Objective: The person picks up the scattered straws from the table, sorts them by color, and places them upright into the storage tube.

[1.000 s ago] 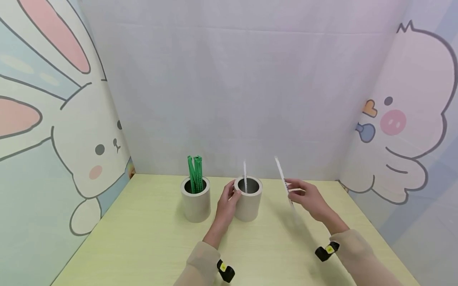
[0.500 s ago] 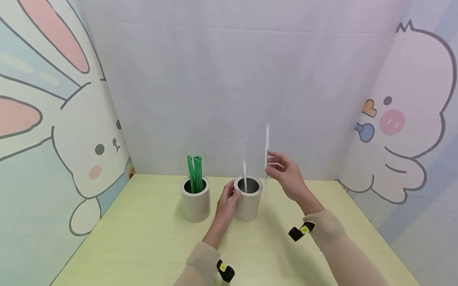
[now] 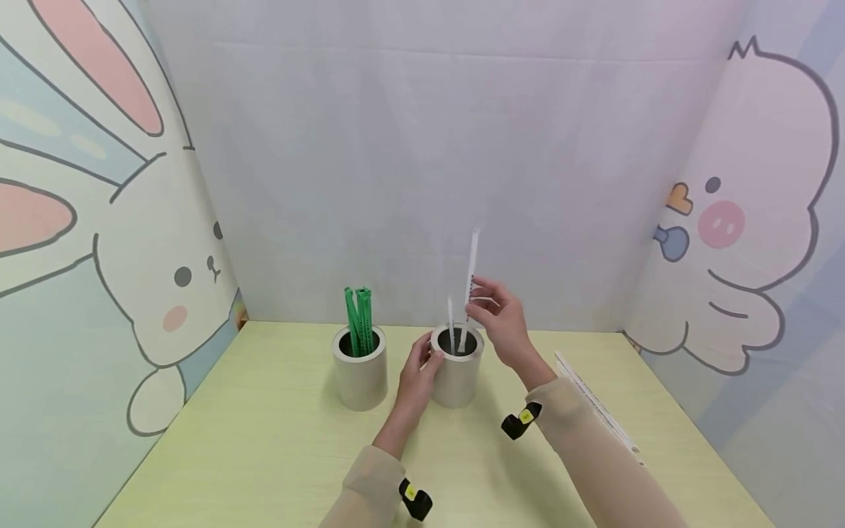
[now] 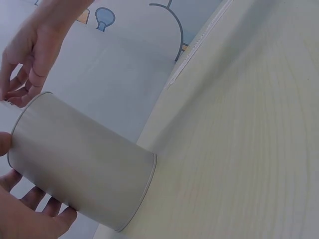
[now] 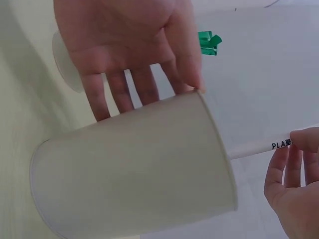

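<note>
My right hand [image 3: 505,323] pinches a white paper-wrapped straw [image 3: 472,257] between thumb and fingertips. Its lower end is down inside the mouth of a pale grey cylindrical cup [image 3: 455,385]. Black print with the letters PLA shows on the wrapper in the right wrist view. Another white wrapped straw [image 3: 451,315] leans upright in the same cup. From the left side, my left hand [image 3: 416,378] holds this cup, its thumb at the rim and its fingers along the wall [image 5: 144,89]. Inside the cup, the straws' lower parts are hidden.
A matching cup [image 3: 361,381] with several green wrapped straws [image 3: 361,315] stands to the left. More white wrapped straws [image 3: 594,403] lie on the pale yellow table [image 3: 251,440] at the right, partly covered by my right sleeve. A pale curtain [image 3: 422,161] closes off the back.
My right hand has lifted the white straw, turned it upright and brought it left, its lower end now in the cup. The left hand has stayed on the cup.
</note>
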Motion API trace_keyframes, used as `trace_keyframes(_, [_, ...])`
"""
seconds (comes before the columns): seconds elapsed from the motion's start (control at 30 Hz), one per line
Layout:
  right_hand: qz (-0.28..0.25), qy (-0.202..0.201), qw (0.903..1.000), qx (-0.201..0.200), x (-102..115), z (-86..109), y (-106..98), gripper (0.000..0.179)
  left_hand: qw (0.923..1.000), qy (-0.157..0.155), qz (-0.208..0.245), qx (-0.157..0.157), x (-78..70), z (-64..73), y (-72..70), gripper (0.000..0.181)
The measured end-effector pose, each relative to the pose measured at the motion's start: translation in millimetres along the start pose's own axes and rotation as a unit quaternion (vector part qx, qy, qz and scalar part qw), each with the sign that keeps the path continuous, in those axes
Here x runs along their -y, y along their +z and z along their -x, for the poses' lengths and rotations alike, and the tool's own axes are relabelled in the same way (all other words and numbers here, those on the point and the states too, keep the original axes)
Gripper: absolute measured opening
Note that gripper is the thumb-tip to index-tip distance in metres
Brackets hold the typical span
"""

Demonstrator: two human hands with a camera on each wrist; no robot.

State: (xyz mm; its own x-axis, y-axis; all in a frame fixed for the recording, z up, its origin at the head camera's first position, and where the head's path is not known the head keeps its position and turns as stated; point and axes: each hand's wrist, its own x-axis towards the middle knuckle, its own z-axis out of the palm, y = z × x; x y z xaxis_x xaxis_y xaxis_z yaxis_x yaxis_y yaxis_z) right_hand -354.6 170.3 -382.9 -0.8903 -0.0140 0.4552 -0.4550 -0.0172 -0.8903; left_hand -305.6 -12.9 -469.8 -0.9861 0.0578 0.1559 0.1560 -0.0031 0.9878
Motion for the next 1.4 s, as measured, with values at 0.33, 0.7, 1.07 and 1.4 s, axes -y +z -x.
trace_keyframes(0.33, [0.053,0.019,0.9981,0.026,-27,13.5,-8,0.052,1.0,-0.001,0.001,-0.003,0.4,-0.2,-0.1,0.054])
trace_keyframes(0.7, [0.146,0.001,0.9875,0.06,-7,18.3,-48,0.049,1.0,0.003,0.005,-0.007,-0.9,0.5,0.6,0.052])
trace_keyframes(1.07, [0.321,0.018,0.942,0.097,9,42.5,-129,0.05,1.0,0.005,0.005,-0.006,0.9,0.8,-0.6,0.054])
trace_keyframes(1.4, [0.419,0.012,0.9033,0.093,-4,67.1,-170,0.05,0.9999,0.008,0.004,-0.007,1.8,2.2,0.0,0.052])
